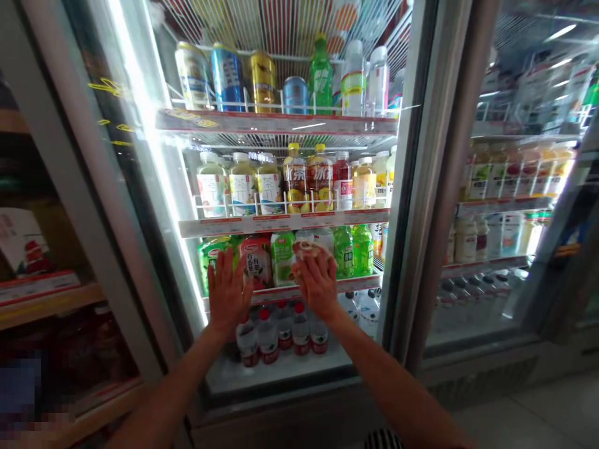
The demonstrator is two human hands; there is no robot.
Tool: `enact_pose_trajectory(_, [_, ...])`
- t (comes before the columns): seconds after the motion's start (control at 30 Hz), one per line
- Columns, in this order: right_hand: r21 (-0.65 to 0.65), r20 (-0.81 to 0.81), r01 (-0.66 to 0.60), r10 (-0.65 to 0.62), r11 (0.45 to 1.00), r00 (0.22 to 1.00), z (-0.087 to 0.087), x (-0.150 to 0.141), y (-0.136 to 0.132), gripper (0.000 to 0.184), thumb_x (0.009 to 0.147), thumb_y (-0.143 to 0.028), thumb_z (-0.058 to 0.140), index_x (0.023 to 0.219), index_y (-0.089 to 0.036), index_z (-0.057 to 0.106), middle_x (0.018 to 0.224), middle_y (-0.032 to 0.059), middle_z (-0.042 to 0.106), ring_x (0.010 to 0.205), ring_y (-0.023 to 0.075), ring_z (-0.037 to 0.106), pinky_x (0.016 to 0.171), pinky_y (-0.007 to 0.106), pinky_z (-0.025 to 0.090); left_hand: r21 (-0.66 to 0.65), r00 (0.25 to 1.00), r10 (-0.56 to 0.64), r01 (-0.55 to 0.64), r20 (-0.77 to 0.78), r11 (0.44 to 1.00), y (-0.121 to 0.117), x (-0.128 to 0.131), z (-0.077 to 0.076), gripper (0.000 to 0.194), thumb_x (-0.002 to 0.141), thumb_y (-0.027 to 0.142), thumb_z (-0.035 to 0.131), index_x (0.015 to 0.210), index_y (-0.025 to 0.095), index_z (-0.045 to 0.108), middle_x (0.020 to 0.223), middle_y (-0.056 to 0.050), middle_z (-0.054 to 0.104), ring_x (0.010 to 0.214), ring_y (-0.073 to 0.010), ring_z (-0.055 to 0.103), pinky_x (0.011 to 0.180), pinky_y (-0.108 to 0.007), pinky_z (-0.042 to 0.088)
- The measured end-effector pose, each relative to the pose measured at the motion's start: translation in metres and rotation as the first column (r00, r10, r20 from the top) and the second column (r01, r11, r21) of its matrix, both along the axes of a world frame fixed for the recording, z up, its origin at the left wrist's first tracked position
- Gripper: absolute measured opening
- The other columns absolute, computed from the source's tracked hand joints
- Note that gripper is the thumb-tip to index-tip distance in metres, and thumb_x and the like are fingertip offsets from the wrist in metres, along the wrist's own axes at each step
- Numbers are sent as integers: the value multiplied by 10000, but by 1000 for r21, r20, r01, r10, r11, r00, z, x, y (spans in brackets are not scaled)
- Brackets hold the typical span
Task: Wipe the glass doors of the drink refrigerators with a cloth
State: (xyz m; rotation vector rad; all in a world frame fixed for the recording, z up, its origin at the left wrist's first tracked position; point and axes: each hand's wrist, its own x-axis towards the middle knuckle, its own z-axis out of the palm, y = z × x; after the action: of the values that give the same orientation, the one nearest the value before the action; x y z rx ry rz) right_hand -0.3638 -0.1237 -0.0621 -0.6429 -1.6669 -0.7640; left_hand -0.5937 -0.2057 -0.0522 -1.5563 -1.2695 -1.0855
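Note:
My left hand [229, 290] is stretched out with its fingers apart, palm toward the glass door [224, 380] of a lit drinks fridge. It holds nothing and seems to rest on the glass. To its right, my right hand [319, 280] presses a crumpled pale cloth with brownish marks [309, 248], its fingers bent over it, at the level of the third shelf. Behind my hands stand a red tea bottle [256, 260], a green-labelled bottle [282, 257] and bright green bottles [362, 249]. Part of that row is hidden by my hands.
Upper shelves hold cans [228, 75] and tea bottles [296, 178]; clear bottles with red caps [268, 337] stand at the bottom. A metal door frame [437, 187] separates a second fridge [496, 237] on the right. Wooden shelving [51, 302] with boxes is at left.

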Motion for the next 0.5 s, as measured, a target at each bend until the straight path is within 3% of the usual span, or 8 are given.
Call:
enact_pose_trajectory(0.07, [25,1,12,-12,1000,1000,2,6,3,540,860,-265,429,1386,-230,312,1353,96,469,1354,238,266,1093,521,205,-11,999,1,-1,-39,1000,-2,-4,-1,662,838,256,490,1413,304,165,1496,-56,163,1379,-247,140,1111,-502,156])
enact_pose_trajectory(0.17, [-62,-379,142,-155,988,912,19,34,19,542,881,-292,374,1403,-185,275,1400,158,388,1352,292,256,1035,592,241,-14,998,9,-10,-59,1000,-2,-8,-6,687,830,258,506,1417,294,151,1493,-65,169,1379,-245,136,1116,-498,143])
enact_pose_trajectory(0.23, [-109,-496,164,-196,980,846,25,36,22,539,884,-303,355,1396,-148,293,1409,185,361,1357,317,233,1012,610,256,-7,999,18,-18,-30,1000,-1,-7,-10,700,829,269,511,1420,283,138,1495,-72,152,1381,-251,122,1119,-506,116])
enact_pose_trajectory(0.3, [-70,-355,109,-127,992,926,17,17,14,524,871,-290,386,1372,-144,346,1394,169,393,1370,305,201,1042,588,237,-1,1000,13,-13,-6,1000,0,-6,-13,699,829,279,514,1420,282,142,1496,-71,147,1380,-255,121,1120,-509,100])
enact_pose_trajectory(0.37, [-18,-24,-4,4,1000,1000,3,-7,0,485,854,-256,431,1334,-196,410,1369,102,449,1377,255,200,1095,535,190,-3,1000,8,-8,-5,1000,1,-6,-14,691,828,280,516,1417,289,155,1496,-64,156,1379,-252,132,1123,-499,106])
enact_pose_trajectory(0.43, [-7,208,-86,85,996,974,-3,-19,-7,450,847,-240,457,1296,-251,451,1344,42,487,1371,209,227,1124,493,159,-7,1000,7,-7,-26,1000,1,-7,-15,686,827,278,518,1416,288,166,1494,-63,165,1378,-247,139,1124,-488,115])
enact_pose_trajectory(0.5, [-7,144,-62,63,998,988,11,-14,-4,442,860,-256,440,1301,-245,443,1357,48,471,1369,211,232,1122,502,156,-4,999,13,-13,-34,1000,2,-7,-15,681,827,271,516,1416,276,174,1494,-70,166,1381,-242,130,1125,-481,111])
